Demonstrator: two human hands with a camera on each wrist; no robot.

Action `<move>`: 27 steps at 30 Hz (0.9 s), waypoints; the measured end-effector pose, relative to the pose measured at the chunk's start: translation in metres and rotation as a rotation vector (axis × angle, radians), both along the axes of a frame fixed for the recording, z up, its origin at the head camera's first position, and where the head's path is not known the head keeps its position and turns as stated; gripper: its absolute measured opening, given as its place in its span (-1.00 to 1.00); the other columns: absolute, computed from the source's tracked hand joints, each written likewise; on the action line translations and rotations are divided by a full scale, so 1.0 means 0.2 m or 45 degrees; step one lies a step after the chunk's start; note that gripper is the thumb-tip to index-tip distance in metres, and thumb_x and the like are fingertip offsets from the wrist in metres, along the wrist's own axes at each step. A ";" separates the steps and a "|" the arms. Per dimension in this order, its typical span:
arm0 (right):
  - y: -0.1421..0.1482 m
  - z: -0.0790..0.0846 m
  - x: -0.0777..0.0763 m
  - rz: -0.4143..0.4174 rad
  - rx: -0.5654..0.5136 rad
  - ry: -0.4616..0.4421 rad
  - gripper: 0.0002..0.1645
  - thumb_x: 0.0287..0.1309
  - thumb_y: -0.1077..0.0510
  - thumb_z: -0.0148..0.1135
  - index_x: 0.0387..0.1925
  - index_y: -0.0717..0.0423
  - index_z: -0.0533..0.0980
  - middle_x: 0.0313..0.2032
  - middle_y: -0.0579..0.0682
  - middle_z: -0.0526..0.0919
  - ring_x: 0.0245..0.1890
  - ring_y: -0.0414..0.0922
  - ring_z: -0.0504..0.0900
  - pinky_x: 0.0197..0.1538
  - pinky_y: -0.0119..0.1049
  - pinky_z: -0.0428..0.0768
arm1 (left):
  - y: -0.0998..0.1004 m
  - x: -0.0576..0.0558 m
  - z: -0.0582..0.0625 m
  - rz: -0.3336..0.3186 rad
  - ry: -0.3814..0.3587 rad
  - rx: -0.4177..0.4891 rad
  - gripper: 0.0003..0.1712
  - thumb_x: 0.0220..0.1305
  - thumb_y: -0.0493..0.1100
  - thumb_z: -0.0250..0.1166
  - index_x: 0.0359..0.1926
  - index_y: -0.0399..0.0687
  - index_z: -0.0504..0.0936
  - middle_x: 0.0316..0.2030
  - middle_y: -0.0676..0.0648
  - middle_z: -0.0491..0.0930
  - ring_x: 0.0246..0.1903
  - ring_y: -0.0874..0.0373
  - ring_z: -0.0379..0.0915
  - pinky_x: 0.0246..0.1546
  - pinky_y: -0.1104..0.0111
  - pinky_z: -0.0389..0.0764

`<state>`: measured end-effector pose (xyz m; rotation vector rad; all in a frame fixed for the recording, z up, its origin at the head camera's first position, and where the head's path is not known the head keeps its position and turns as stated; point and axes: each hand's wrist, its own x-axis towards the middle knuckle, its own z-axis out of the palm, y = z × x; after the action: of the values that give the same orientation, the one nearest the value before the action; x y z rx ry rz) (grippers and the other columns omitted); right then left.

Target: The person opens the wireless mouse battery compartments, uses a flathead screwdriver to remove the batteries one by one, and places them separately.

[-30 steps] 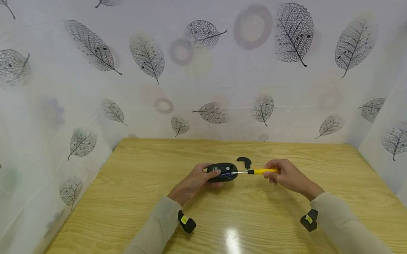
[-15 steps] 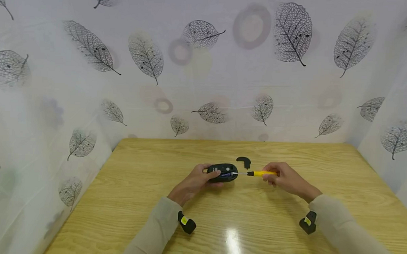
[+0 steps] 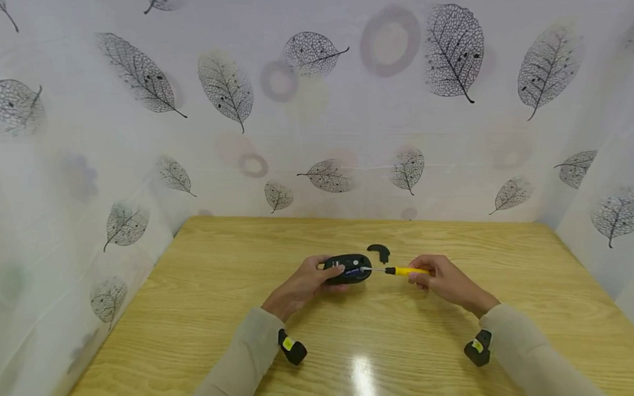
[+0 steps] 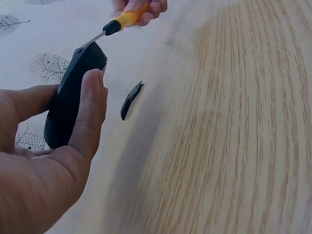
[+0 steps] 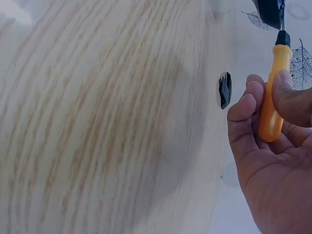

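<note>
My left hand [image 3: 308,279] grips a black computer mouse [image 3: 350,261] by its left end, underside up, thumb across it. In the mouse's uncovered slot lies a dark blue battery [image 3: 353,272]. My right hand [image 3: 440,279] holds a screwdriver [image 3: 406,271] by its yellow handle, between thumb and fingers. The metal shaft points left, its tip at the right end of the battery slot. From the left wrist view, the mouse [image 4: 73,100] is raised above the table, and the shaft meets its far end. The right wrist view shows the yellow handle [image 5: 274,92] lying across the curled fingers.
A black curved battery cover [image 3: 380,251] lies on the wooden table [image 3: 214,287], just behind the screwdriver. A white leaf-print curtain [image 3: 320,116] hangs behind the table and along both sides. Each wrist wears a small black camera.
Over the past second my right hand has lowered slightly, bringing the screwdriver handle from a slight upward slant to nearly level. The left hand and mouse stay almost still; the view shifts a little.
</note>
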<state>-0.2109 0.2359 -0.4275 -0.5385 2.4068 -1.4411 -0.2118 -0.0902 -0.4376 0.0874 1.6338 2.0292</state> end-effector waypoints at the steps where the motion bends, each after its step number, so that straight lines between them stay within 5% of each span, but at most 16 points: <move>1: 0.00 0.00 0.00 0.002 0.000 0.001 -0.78 0.44 0.32 0.13 -0.02 0.46 0.51 -0.28 0.24 0.63 -0.41 -0.06 0.53 -0.37 -0.22 0.64 | 0.00 0.00 0.00 0.000 -0.003 0.005 -0.39 0.50 -0.22 0.22 0.42 -0.38 0.26 0.21 -0.38 0.43 -0.03 -0.20 0.67 0.14 0.16 0.62; 27: -0.02 -0.03 -0.01 0.060 -0.047 -0.055 -0.75 0.50 0.31 0.05 -0.01 0.51 0.46 -0.23 0.24 0.60 -0.39 -0.10 0.49 -0.35 -0.28 0.60 | 0.01 -0.01 0.00 0.000 -0.048 0.046 -0.39 0.50 -0.22 0.21 0.43 -0.37 0.25 0.23 -0.37 0.42 0.04 -0.24 0.62 0.03 0.24 0.68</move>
<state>-0.2127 0.2323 -0.4344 -0.5629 2.3227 -1.4648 -0.2132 -0.0886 -0.4383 0.0616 1.5742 2.0487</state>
